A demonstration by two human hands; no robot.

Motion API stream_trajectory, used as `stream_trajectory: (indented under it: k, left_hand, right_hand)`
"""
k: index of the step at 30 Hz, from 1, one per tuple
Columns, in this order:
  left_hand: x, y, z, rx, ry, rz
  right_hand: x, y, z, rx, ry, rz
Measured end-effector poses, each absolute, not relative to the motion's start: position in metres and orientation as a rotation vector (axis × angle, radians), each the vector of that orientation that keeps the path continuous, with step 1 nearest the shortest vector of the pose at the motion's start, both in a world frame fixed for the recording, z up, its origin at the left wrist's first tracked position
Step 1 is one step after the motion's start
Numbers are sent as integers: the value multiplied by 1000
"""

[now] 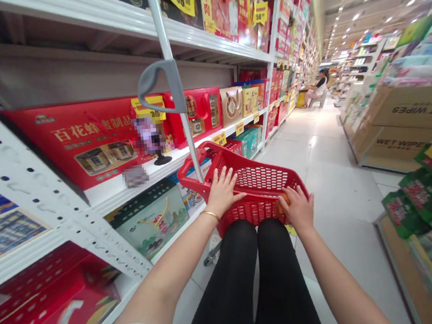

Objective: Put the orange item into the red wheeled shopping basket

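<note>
A red plastic shopping basket with perforated walls and a long grey-handled metal pole stands before my knees. My left hand lies over its near left rim, fingers spread and nothing held. At the near right corner is my right hand, its fingers stretched apart. Beside that thumb shows a small orange-brown rounded thing, partly covered; whether the hand touches it I cannot tell. The grey handle sits partway up the pole. Much of the basket's inside is hidden by its walls and my hands.
White shelving with red gift boxes lines the left. A small black-based stand sits on the shelf edge. To the right are wet wipes cartons and green packs. A seated person is far down the aisle.
</note>
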State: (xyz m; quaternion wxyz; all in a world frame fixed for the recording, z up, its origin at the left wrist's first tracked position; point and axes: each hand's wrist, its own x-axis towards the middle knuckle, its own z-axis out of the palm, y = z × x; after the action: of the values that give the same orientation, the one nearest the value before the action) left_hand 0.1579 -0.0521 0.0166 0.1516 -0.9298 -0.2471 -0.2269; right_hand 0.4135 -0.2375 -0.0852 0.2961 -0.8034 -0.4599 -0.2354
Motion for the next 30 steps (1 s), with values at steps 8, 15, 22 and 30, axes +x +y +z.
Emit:
stream_trajectory:
  k: [8, 15, 22, 30]
  left_hand:
    - [156, -53, 19, -2670, -703, -646]
    - [155, -54, 19, -2663, -687, -632]
    - [156, -50, 14, -2646, -683, -626]
    - [159, -49, 14, -2653, -711, -618]
  right_hand:
    - [354, -190, -69, -2012, -1311, -590]
    - [331, -177, -61, -1987, -1376, -565]
    - [411, -235, -87, -2133, -1190, -625]
    - [404, -223, -86, -2130, -1089, -639]
